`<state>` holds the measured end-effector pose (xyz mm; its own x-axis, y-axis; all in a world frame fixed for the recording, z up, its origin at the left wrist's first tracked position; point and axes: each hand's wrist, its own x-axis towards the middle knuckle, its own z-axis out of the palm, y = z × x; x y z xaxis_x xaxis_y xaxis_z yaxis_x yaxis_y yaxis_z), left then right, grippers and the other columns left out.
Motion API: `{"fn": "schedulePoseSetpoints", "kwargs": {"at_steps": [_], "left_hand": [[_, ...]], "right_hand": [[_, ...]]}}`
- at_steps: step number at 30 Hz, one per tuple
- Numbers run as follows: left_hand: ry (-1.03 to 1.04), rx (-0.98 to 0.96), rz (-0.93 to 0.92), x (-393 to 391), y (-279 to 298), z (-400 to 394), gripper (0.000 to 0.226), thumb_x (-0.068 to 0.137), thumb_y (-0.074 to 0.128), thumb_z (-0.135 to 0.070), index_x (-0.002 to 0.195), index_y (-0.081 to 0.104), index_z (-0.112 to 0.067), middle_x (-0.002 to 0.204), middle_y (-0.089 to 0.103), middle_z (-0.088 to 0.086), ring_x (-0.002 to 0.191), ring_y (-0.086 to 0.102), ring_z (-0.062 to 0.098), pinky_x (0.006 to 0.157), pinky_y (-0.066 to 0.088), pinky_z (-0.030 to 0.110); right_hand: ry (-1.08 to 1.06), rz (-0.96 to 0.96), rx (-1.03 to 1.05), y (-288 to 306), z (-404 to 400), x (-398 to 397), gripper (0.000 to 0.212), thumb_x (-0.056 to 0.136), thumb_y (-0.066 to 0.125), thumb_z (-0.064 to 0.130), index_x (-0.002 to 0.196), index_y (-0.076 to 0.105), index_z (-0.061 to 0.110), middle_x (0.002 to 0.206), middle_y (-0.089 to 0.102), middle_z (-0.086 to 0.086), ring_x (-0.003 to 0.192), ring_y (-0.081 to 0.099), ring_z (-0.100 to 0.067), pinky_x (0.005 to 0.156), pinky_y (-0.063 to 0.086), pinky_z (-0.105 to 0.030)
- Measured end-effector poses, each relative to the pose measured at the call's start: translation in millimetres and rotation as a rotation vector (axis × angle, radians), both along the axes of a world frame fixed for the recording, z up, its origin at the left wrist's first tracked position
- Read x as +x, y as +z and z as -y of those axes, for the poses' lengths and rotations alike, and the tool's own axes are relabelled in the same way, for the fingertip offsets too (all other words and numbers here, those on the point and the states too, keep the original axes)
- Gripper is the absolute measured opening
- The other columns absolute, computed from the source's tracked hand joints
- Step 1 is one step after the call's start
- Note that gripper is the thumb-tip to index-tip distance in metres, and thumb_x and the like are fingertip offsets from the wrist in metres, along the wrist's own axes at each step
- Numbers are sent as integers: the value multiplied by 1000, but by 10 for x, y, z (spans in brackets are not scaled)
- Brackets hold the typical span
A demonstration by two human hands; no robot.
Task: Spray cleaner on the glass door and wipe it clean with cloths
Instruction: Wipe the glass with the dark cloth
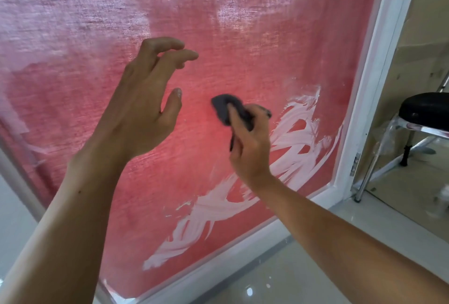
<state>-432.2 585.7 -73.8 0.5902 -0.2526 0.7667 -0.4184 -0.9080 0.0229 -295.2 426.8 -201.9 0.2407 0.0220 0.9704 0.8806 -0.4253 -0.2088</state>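
Grey cloth [232,109] pinched in right hand [250,146] grip at glass door [243,36]; left hand [143,107] raised, fingers loosely curled, empty.

Your one head camera looks forward and down, close to the glass door [243,48], with floor [303,267] at lower right.

Bright daylight glowing through the red-backed glass door [243,36], white glare washing its top, wide-angle bending the door frame [379,65], floor [279,277] glinting softly

Counted: 2 hands [145,99], 1 dark cloth [227,107], 1 glass door [279,36], 1 black stool [425,109].
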Motion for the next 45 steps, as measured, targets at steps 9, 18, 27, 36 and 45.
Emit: {"fn": "schedulePoseSetpoints", "kwargs": {"at_steps": [9, 18, 27, 36, 45], "left_hand": [[-78, -15, 23, 7, -7, -47, 50, 101, 53, 0, 147, 48, -18, 140, 30, -23, 129, 53, 12, 114, 41, 54], [-105, -15, 104, -58, 24, -48, 43, 100, 51, 4, 141, 55, -8, 136, 36, -17, 122, 50, 0, 106, 49, 42], [-132, 25, 107, -6, 13, -33, 45, 98, 53, 7, 141, 55, -8, 135, 37, -21, 121, 55, 12, 106, 49, 46], [-130, 9, 92, 94, -17, 144, 40, 99, 50, -2, 137, 57, -10, 128, 42, -12, 113, 58, 13, 101, 49, 51], [-119, 6, -163, 234, -182, 315, 30, 105, 49, -12, 123, 66, -28, 102, 67, -23, 97, 66, 0, 79, 55, 37]], "right_hand": [[243, 563, -974, -902, -332, -445, 31, 107, 48, 13, 130, 67, 20, 131, 62, -2, 100, 53, -24, 80, 44, -38], [62, 328, -354, -54, -406, -412, 47, 81, 59, -4, 123, 73, 14, 128, 49, -8, 87, 56, -36, 74, 41, -46], [240, 512, -1172, -924, -159, -395, 27, 100, 55, 10, 111, 74, 25, 136, 59, 0, 111, 47, -25, 86, 40, -38], [416, -195, -225, -173, 630, 68, 25, 99, 45, 6, 114, 66, 9, 126, 45, -7, 95, 55, -24, 82, 53, -35], [561, -540, 819, 0, 1375, 526, 18, 83, 46, -1, 87, 59, 10, 71, 57, 6, 68, 52, -13, 62, 43, -22]]}}
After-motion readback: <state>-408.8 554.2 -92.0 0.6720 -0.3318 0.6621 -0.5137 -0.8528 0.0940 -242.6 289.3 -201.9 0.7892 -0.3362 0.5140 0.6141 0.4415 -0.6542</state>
